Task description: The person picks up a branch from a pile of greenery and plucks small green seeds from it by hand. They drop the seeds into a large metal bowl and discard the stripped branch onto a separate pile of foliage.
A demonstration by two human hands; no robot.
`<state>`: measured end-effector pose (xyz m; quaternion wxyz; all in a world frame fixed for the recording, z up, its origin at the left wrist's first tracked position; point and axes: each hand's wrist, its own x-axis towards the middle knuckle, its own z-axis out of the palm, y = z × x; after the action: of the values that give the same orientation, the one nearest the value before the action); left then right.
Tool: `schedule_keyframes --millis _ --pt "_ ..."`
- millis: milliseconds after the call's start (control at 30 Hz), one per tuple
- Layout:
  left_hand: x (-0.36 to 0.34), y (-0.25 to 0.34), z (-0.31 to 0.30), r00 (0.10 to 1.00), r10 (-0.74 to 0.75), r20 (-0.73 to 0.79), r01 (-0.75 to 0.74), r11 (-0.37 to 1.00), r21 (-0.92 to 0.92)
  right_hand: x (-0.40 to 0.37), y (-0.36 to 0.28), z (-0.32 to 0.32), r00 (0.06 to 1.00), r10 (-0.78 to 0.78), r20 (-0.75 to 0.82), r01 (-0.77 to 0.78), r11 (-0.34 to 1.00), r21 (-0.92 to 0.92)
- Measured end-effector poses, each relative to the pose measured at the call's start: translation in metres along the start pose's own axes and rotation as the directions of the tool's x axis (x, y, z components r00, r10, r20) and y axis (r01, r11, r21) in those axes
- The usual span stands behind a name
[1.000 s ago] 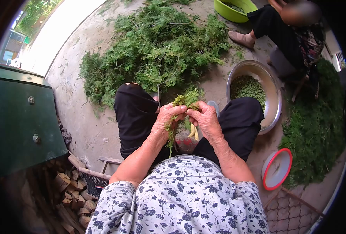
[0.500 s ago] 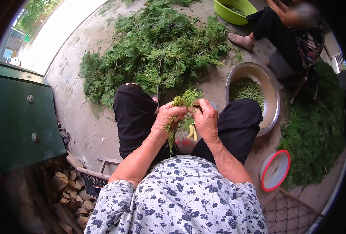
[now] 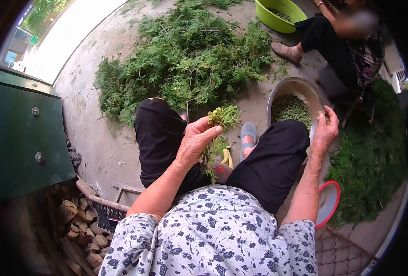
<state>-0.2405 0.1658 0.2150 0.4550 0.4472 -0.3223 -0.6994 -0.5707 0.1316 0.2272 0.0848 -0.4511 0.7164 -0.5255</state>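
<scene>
Between my knees, my left hand (image 3: 198, 141) is closed on a green sprig (image 3: 224, 116) with small pale-green cones at its top; part of it hangs below the palm. My right hand (image 3: 324, 131) is at the right rim of the steel basin (image 3: 275, 89), its fingertips close together. Whether anything sits between those fingertips is too small to tell. Small green cones (image 3: 292, 110) lie in the basin. Beyond my knees spreads a large heap of green branches (image 3: 185, 60).
At the upper right a person (image 3: 339, 50) sits beside a lime-green basin (image 3: 277, 19). A red-rimmed bowl (image 3: 328, 204) and darker greenery (image 3: 374, 165) are at the right. Yellow objects (image 3: 227, 158) lie between my legs. A green cabinet (image 3: 29, 133) and cut wood (image 3: 82, 225) are at left.
My right hand has left the sprig and moved right to the steel basin's rim. My left hand still holds the sprig in nearly the same place.
</scene>
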Motion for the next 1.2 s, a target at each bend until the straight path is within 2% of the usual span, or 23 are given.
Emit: schedule_keyframes --millis 33,100,133,200,233,267,300,367,433,467,500,567,633,700,733,867,933,967,1033,1067,1133,1167,1200 --pt "0.000 -0.003 -0.001 1.000 0.020 0.016 -0.021 0.999 0.035 0.010 0.017 -0.012 0.996 -0.076 0.041 0.084 0.959 -0.272" --pt "0.001 -0.010 -0.005 0.999 0.021 0.039 -0.022 0.999 0.031 0.026 0.076 -0.027 0.995 -0.090 0.039 0.098 0.880 -0.465" --pt "0.002 -0.013 -0.008 0.998 0.026 0.054 -0.035 0.984 0.172 0.027 0.079 -0.033 0.995 -0.092 0.041 0.100 0.880 -0.464" --pt "0.004 -0.016 -0.010 0.998 0.042 0.053 -0.060 0.908 0.415 0.028 0.083 -0.039 0.999 0.035 -0.021 -0.041 0.882 -0.469" --pt "0.005 -0.018 -0.010 0.998 0.041 0.053 -0.059 0.907 0.417 0.024 0.067 -0.035 0.999 0.038 -0.021 -0.043 0.882 -0.469" --pt "0.006 -0.021 -0.009 0.978 0.193 0.085 -0.203 0.758 0.620 0.012 0.036 -0.024 0.992 0.111 0.065 -0.094 0.971 -0.219" --pt "0.007 -0.022 -0.007 0.932 0.327 0.157 -0.321 0.542 0.777 -0.002 0.007 -0.012 0.974 0.158 0.162 -0.167 0.985 0.042" --pt "0.008 -0.022 -0.002 0.918 0.348 0.188 -0.347 0.481 0.805 -0.030 -0.037 0.015 0.899 0.131 0.418 -0.283 0.903 0.325" --pt "0.007 -0.020 0.001 0.884 0.406 0.231 -0.385 0.354 0.852 -0.060 -0.068 0.034 0.763 -0.013 0.646 -0.293 0.884 0.364" --pt "0.007 -0.021 0.003 0.861 0.447 0.241 -0.411 0.335 0.848 -0.072 -0.077 0.043 0.715 -0.145 0.684 -0.173 0.911 0.374" --pt "0.007 -0.021 0.002 0.862 0.447 0.240 -0.409 0.334 0.849 -0.083 -0.084 0.052 0.644 -0.270 0.716 -0.051 0.919 0.392" --pt "0.007 -0.024 -0.002 0.849 0.447 0.281 -0.450 0.336 0.827 -0.096 -0.105 0.060 0.529 -0.289 0.798 -0.002 0.940 0.341" --pt "0.003 -0.024 -0.001 0.866 0.438 0.241 -0.418 0.371 0.829 -0.103 -0.099 0.072 0.505 -0.346 0.791 0.015 0.920 0.393" --pt "0.001 -0.018 -0.001 0.873 0.398 0.283 -0.430 0.354 0.830 -0.106 -0.086 0.082 0.455 -0.537 0.711 0.238 0.842 0.484" --pt "0.002 -0.020 -0.002 0.879 0.389 0.274 -0.423 0.374 0.825 -0.108 -0.083 0.082 0.466 -0.494 0.734 0.166 0.864 0.476" --pt "0.001 -0.023 -0.003 0.899 0.349 0.267 -0.400 0.399 0.825 -0.112 -0.080 0.081 0.465 -0.455 0.760 0.131 0.884 0.449" --pt "0.003 -0.027 -0.005 0.911 0.316 0.265 -0.399 0.518 0.757 -0.120 -0.081 0.080 0.523 -0.365 0.770 0.154 0.929 0.336" --pt "0.002 -0.028 -0.005 0.911 0.315 0.266 -0.400 0.518 0.757 -0.124 -0.081 0.082 0.523 -0.365 0.770 0.154 0.929 0.336" --pt "-0.001 -0.025 0.000 0.919 0.305 0.251 -0.390 0.606 0.693 -0.131 -0.076 0.087 0.636 -0.312 0.706 0.085 0.937 0.338" --pt "-0.001 -0.025 0.000 0.919 0.304 0.253 -0.391 0.605 0.694 -0.132 -0.073 0.088 0.638 -0.311 0.705 0.084 0.938 0.337" --pt "-0.002 -0.026 -0.001 0.868 0.380 0.319 -0.483 0.497 0.721 -0.131 -0.067 0.088 0.597 -0.034 0.801 -0.284 0.926 0.250" --pt "-0.001 -0.027 -0.001 0.868 0.379 0.322 -0.484 0.496 0.721 -0.130 -0.067 0.086 0.599 -0.032 0.800 -0.285 0.925 0.250" --pt "-0.001 -0.028 -0.001 0.900 0.341 0.270 -0.428 0.583 0.691 -0.128 -0.068 0.084 0.515 0.074 0.854 -0.560 0.784 0.269"
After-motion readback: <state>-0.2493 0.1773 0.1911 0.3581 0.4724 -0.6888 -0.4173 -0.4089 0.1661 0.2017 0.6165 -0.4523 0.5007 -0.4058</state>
